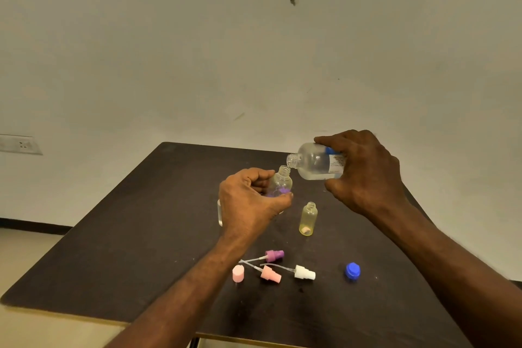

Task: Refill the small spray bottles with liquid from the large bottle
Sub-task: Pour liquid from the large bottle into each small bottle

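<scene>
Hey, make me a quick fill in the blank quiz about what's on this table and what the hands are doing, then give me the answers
1. The right hand tips the large bottle toward the small clear bottle held by the ____ hand.
2. The loose cap near the right forearm is ____.
3. The small yellow bottle stands upright with its neck ____.
4. ____ spray heads lie on the table.

Answers: left; blue; open; three

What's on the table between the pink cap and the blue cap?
In the head view, two spray tops lie between the pink cap and the blue cap: a pink one and a white one.
</scene>
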